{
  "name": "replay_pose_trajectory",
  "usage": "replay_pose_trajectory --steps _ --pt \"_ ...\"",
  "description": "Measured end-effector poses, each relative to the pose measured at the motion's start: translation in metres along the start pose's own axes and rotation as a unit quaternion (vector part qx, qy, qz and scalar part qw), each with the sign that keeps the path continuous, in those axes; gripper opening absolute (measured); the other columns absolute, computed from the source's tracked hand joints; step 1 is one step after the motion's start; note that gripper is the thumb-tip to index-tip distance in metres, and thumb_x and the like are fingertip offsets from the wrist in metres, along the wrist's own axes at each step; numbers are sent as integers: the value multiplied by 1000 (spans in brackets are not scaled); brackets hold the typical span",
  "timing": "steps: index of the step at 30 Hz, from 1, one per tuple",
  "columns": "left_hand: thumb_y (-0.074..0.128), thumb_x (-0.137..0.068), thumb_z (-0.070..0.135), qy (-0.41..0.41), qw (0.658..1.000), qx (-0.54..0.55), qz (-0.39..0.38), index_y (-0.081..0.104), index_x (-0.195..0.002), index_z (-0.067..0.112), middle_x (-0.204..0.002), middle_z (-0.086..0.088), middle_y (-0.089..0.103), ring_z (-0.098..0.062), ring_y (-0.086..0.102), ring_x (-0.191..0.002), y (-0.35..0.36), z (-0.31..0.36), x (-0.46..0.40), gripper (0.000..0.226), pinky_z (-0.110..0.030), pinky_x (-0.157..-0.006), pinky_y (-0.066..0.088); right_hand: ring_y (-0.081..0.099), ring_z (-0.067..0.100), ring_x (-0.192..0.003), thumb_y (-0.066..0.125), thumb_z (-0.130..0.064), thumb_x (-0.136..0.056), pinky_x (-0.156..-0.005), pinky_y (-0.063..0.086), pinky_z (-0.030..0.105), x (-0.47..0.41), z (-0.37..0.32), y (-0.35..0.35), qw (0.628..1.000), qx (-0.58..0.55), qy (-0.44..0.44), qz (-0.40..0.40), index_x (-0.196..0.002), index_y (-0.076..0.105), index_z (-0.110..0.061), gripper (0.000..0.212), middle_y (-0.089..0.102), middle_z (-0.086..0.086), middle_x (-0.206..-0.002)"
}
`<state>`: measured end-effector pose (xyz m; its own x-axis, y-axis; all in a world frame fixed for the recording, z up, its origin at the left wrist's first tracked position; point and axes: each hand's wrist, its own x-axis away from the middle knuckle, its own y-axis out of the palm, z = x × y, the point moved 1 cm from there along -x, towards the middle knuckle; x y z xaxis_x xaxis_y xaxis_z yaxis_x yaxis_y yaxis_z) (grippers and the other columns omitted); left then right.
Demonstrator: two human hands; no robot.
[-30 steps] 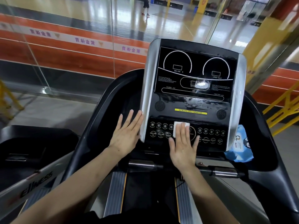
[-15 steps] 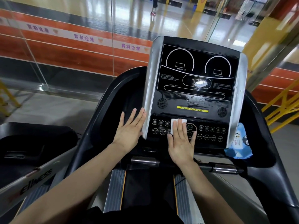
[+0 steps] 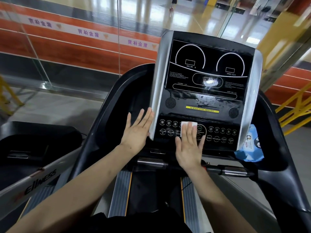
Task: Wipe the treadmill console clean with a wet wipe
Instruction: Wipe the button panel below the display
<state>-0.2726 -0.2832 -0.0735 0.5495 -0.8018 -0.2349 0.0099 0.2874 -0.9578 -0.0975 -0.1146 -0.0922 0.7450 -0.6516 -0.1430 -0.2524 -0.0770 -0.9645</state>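
Observation:
The black treadmill console [image 3: 207, 76] with silver side strips stands in front of me, its screen streaked with moisture. My right hand [image 3: 189, 145] lies flat with straight fingers on the button panel, pressing a white wet wipe [image 3: 187, 123] against the keys left of the START button. Only the wipe's top edge shows above my fingertips. My left hand [image 3: 137, 132] rests flat against the console's silver left edge, fingers straight.
A blue wet wipe pack [image 3: 250, 145] sits in the tray right of the console. Silver grip bars [image 3: 234, 171] cross below the console. A second treadmill [image 3: 33, 169] stands on the left. A glass wall [image 3: 67, 47] rises ahead.
My right hand with the wipe has slid a little to the left along the button row. The left hand has stayed against the console's edge. The camera has moved slightly.

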Motion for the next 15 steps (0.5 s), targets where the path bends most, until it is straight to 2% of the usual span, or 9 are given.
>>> replay_pose_trajectory --steps 2,5,8,10,12,15 --pt "49 -108 23 -2 1000 0 2 -23 -162 25 -170 9 -29 -21 -18 -160 1 0 0 90 -63 -127 -7 -26 13 -158 6 -54 -108 -128 -15 58 0 -28 4 1000 -19 -25 -4 -165 -13 -33 63 -21 -10 -173" --pt "48 -109 24 -5 1000 -7 -5 -24 -162 25 -169 9 -32 -20 -19 -159 1 1 0 89 -63 -128 -6 -27 11 -158 9 -53 -110 -126 -20 56 1 -58 7 994 5 -108 -28 -165 -14 -34 62 -23 -13 -172" --pt "50 -108 22 -7 1000 -5 -2 -23 -162 25 -169 9 -33 -20 -19 -159 2 1 1 91 -62 -128 -4 -23 7 -159 11 -53 -111 -126 -18 58 0 -40 2 990 44 -133 -26 -166 -10 -34 62 -17 -14 -174" --pt "50 -108 22 -6 1000 -1 -8 -25 -162 26 -168 10 -34 -20 -20 -159 2 0 0 92 -63 -128 -4 -19 7 -160 12 -54 -111 -127 -16 59 5 -16 -2 993 41 -106 -11 -167 -6 -33 62 -14 -14 -174" --pt "49 -109 23 -2 1000 4 -6 -25 -162 26 -168 10 -34 -21 -19 -159 2 -1 0 91 -63 -127 -4 -24 6 -158 5 -56 -108 -127 -17 58 10 2 -3 998 29 -45 -18 -167 -10 -32 65 -20 -15 -173" --pt "46 -109 24 -2 1000 2 -12 -27 -161 26 -167 10 -36 -21 -20 -159 2 -1 0 89 -62 -128 -6 -29 9 -157 -1 -59 -104 -127 -16 57 11 -9 3 1000 -4 5 -23 -166 -14 -30 69 -24 -12 -173"
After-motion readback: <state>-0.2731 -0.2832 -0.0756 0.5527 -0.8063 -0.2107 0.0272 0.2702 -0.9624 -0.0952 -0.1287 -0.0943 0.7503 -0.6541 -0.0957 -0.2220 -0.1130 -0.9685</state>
